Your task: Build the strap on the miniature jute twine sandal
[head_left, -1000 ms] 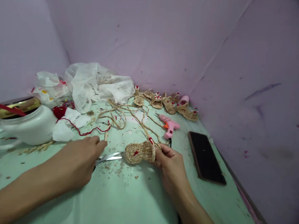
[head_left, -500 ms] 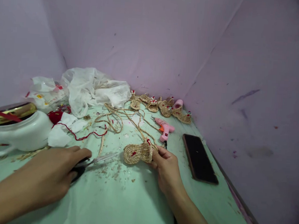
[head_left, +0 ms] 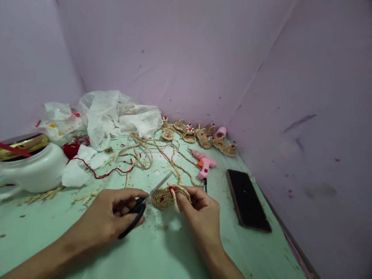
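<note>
My left hand [head_left: 112, 215] is closed on the black handles of a pair of scissors [head_left: 137, 211]. Their metal blades point up and right, close beside a small woven straw slipper [head_left: 163, 198]. My right hand [head_left: 201, 211] pinches the slipper at its right end, thumb in front; the fingers behind are partly hidden. The slipper has a red mark on its coiled sole, a pale strap and a bit of red yarn. A braided straw cord [head_left: 174, 164] runs from beside it toward the back of the table.
A pink glue gun [head_left: 205, 163] and a phone [head_left: 248, 200] lie to the right. Several finished slippers [head_left: 202, 136] line the back wall. At the left stand a white teapot-like pot [head_left: 35, 170], white plastic bags [head_left: 120, 113] and red yarn [head_left: 99, 175]. Straw scraps litter the green tabletop [head_left: 150, 261].
My left hand has brought the scissors right, up to the slipper, with the blades now angled upward. My right hand has turned the slipper so its strap shows more toward me.
</note>
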`<state>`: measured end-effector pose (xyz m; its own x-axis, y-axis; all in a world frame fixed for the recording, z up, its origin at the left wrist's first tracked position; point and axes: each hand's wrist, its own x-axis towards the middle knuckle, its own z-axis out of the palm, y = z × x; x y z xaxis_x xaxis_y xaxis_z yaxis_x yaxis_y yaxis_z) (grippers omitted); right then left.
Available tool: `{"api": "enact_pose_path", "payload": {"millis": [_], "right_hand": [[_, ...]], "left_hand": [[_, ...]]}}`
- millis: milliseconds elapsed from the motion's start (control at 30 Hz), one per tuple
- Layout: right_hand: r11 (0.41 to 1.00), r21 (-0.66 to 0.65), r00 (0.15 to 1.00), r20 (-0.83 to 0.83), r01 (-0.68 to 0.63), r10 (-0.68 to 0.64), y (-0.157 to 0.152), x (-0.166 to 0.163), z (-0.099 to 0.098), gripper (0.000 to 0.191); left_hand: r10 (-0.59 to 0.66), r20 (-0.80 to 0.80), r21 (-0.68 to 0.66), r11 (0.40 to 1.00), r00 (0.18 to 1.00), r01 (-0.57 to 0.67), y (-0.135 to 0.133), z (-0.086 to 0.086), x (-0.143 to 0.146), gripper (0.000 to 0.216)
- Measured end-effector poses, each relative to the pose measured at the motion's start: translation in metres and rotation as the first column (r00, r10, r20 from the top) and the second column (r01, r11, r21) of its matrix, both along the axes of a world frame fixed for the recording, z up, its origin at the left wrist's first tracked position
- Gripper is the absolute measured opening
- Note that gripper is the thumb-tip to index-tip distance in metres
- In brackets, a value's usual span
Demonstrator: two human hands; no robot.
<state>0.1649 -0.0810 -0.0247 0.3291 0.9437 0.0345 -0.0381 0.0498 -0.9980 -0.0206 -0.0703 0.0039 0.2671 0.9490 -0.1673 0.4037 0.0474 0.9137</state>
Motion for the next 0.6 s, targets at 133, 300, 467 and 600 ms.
{"api": "enact_pose_path", "payload": {"millis": [133,300,467,600], "right_hand": [[0.999,-0.006,0.999,-0.022,0.037,-0.037,0.001,-0.001,0.0,0.011],[0.999,0.025,0.999,0.015,0.04,-0.04,0.002,0.0,0.0,0.011],[0.997,0.017,0.997,0.018,0.07,-0.071,0.001,0.0,-0.001,0.012],[0.998,0.019,0.997,0.019,0.068,-0.068,0.001,0.001,-0.002,0.013]], "left_hand": [[-0.17,-0.153,0.076,0.98,0.974,0.183,-0.011,0.006,0.008,0.03],[-0.251,-0.186,0.047,0.964,0.95,0.264,-0.014,0.003,0.007,0.03],[-0.145,-0.276,0.267,0.938,0.95,0.22,-0.018,-0.002,0.007,0.03],[-0.131,-0.347,0.359,0.896,0.929,0.261,-0.02,-0.005,0.005,0.031]]}}
